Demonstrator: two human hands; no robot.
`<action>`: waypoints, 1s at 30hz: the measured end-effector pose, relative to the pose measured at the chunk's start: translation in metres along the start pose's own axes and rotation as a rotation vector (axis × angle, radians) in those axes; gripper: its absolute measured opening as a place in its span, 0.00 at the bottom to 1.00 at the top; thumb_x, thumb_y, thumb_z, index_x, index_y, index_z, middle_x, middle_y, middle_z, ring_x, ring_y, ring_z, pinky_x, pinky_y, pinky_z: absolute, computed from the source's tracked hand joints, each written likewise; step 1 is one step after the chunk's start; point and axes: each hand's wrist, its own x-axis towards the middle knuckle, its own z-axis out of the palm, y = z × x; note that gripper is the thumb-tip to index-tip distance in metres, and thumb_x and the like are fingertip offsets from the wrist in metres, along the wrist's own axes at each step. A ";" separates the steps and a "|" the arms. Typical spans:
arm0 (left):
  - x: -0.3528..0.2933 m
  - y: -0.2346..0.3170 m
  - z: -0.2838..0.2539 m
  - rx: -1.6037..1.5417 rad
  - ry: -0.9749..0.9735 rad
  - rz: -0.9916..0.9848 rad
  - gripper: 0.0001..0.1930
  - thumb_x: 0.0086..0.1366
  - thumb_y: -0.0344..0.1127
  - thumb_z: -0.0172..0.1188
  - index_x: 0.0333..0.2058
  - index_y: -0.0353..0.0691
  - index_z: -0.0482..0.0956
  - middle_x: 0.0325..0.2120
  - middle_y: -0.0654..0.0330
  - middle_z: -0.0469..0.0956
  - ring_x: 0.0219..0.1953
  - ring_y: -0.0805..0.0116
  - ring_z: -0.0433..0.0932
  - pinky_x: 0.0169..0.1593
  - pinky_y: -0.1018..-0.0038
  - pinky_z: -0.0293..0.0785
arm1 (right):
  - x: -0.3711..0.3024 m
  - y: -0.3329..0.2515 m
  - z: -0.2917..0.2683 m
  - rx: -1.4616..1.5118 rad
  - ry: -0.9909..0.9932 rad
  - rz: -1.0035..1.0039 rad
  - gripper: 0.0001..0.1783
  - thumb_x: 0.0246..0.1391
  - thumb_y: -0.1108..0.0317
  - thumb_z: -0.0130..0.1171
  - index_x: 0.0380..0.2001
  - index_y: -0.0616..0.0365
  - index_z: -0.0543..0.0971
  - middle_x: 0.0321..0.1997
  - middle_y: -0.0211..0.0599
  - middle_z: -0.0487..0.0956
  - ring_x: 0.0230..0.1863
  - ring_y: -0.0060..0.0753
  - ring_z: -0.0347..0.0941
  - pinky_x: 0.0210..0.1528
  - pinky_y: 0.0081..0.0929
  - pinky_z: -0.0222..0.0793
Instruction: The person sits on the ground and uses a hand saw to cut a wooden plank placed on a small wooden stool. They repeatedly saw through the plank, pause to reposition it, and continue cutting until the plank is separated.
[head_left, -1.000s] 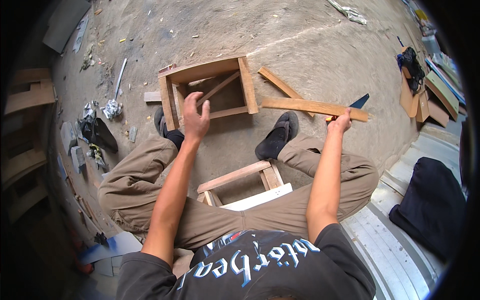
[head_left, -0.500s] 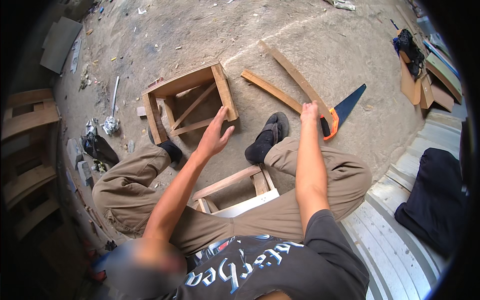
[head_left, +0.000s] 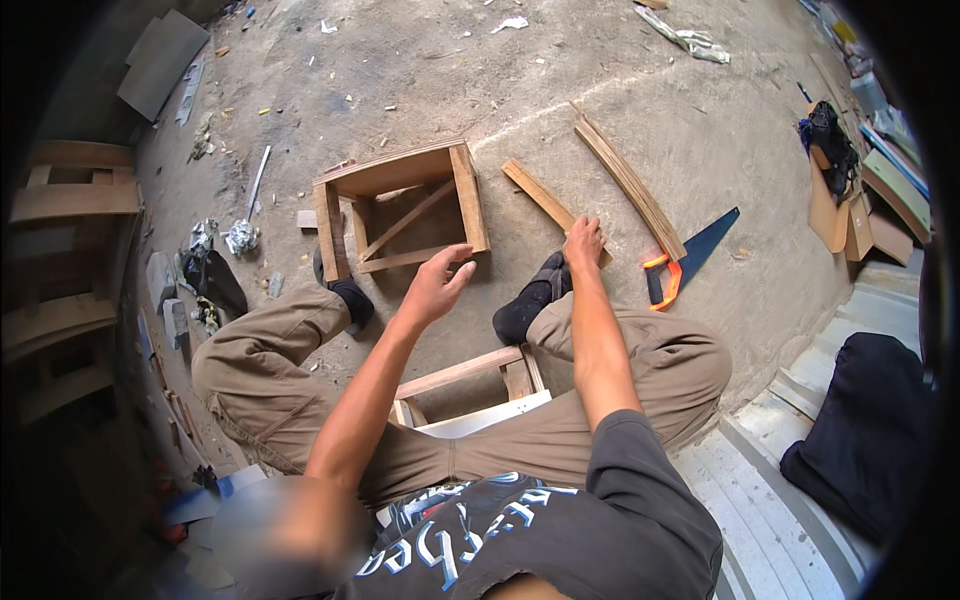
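Observation:
My right hand is closed around the near end of a short wooden strip lying aslant on the ground. Right of it, a longer wooden strip, which looks doubled along its edge, reaches down to the orange handle of a hand saw with a dark blade. My left hand is empty, thumb and fingers apart, just in front of the lower right corner of a box-like wooden frame with a diagonal brace. Whether its fingertips touch the frame I cannot tell.
I sit on a low wooden stool between my spread legs. Wooden racks stand at the left, near crumpled foil and a black bag. At the right are cardboard pieces, a ribbed metal sheet and dark cloth.
My right hand has moved left, from beside the saw handle onto the short strip. The longer strip has shifted right, closer to the saw. My left hand has lowered slightly, its fingers more bent.

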 end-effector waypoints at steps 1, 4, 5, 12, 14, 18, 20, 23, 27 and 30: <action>-0.001 0.003 0.000 -0.027 -0.014 -0.011 0.19 0.68 0.39 0.58 0.54 0.35 0.74 0.52 0.51 0.78 0.54 0.63 0.77 0.52 0.68 0.75 | -0.003 -0.004 -0.006 0.028 0.010 -0.027 0.21 0.57 0.64 0.61 0.50 0.59 0.69 0.52 0.50 0.70 0.57 0.51 0.69 0.58 0.55 0.63; 0.006 -0.007 0.008 -0.128 -0.044 0.011 0.19 0.70 0.39 0.57 0.54 0.33 0.74 0.51 0.54 0.78 0.52 0.68 0.77 0.52 0.71 0.74 | -0.016 -0.015 -0.034 0.161 0.105 -0.073 0.23 0.56 0.63 0.63 0.51 0.61 0.70 0.53 0.51 0.70 0.56 0.54 0.69 0.55 0.51 0.67; 0.012 -0.016 0.013 -0.163 -0.057 0.028 0.20 0.71 0.40 0.56 0.54 0.32 0.73 0.50 0.55 0.78 0.52 0.70 0.76 0.52 0.71 0.74 | -0.022 -0.020 -0.043 0.215 0.149 -0.079 0.23 0.55 0.62 0.64 0.51 0.61 0.71 0.53 0.52 0.70 0.56 0.55 0.69 0.55 0.50 0.69; 0.078 0.022 0.115 -0.430 -0.002 -0.123 0.34 0.70 0.49 0.57 0.64 0.33 0.59 0.59 0.51 0.69 0.62 0.60 0.67 0.59 0.67 0.66 | -0.059 0.001 -0.093 1.146 -0.103 -0.165 0.25 0.56 0.57 0.67 0.47 0.67 0.77 0.41 0.46 0.81 0.43 0.36 0.78 0.46 0.32 0.74; 0.093 0.034 0.122 -0.599 -0.091 -0.104 0.30 0.70 0.51 0.55 0.62 0.35 0.62 0.52 0.54 0.74 0.54 0.64 0.73 0.54 0.66 0.71 | -0.076 0.003 -0.104 1.295 -0.268 -0.271 0.21 0.61 0.61 0.63 0.50 0.65 0.77 0.45 0.37 0.81 0.47 0.24 0.75 0.48 0.24 0.73; 0.107 0.034 0.128 -0.709 -0.279 -0.158 0.18 0.72 0.47 0.51 0.50 0.39 0.72 0.40 0.59 0.77 0.40 0.70 0.77 0.45 0.68 0.75 | -0.049 0.076 -0.096 1.510 -0.024 0.185 0.20 0.56 0.60 0.66 0.46 0.64 0.81 0.38 0.33 0.83 0.41 0.26 0.77 0.44 0.26 0.73; 0.096 0.045 0.133 -0.754 -0.356 -0.207 0.17 0.73 0.46 0.49 0.47 0.39 0.74 0.37 0.60 0.77 0.37 0.70 0.77 0.43 0.69 0.75 | -0.030 0.152 -0.053 1.147 0.213 0.422 0.27 0.53 0.56 0.68 0.50 0.64 0.77 0.41 0.38 0.82 0.44 0.32 0.78 0.45 0.28 0.73; 0.070 0.048 0.111 -0.761 -0.461 -0.264 0.20 0.72 0.49 0.45 0.49 0.39 0.74 0.36 0.61 0.76 0.35 0.71 0.76 0.41 0.70 0.75 | -0.021 0.186 -0.010 0.435 0.149 0.658 0.34 0.50 0.54 0.68 0.55 0.63 0.72 0.54 0.45 0.76 0.57 0.41 0.71 0.55 0.38 0.68; 0.043 0.061 0.090 -0.707 -0.530 -0.343 0.28 0.69 0.54 0.39 0.56 0.39 0.72 0.36 0.62 0.76 0.35 0.71 0.75 0.39 0.73 0.73 | -0.022 0.161 0.015 0.058 0.062 0.615 0.33 0.53 0.57 0.61 0.59 0.63 0.67 0.62 0.46 0.67 0.64 0.45 0.65 0.61 0.49 0.59; 0.035 0.069 0.084 -0.756 -0.569 -0.338 0.31 0.69 0.55 0.37 0.59 0.38 0.69 0.35 0.61 0.74 0.34 0.72 0.73 0.37 0.74 0.72 | -0.015 0.164 0.008 -0.008 0.025 0.664 0.28 0.56 0.61 0.56 0.59 0.61 0.68 0.63 0.45 0.66 0.64 0.46 0.64 0.61 0.57 0.56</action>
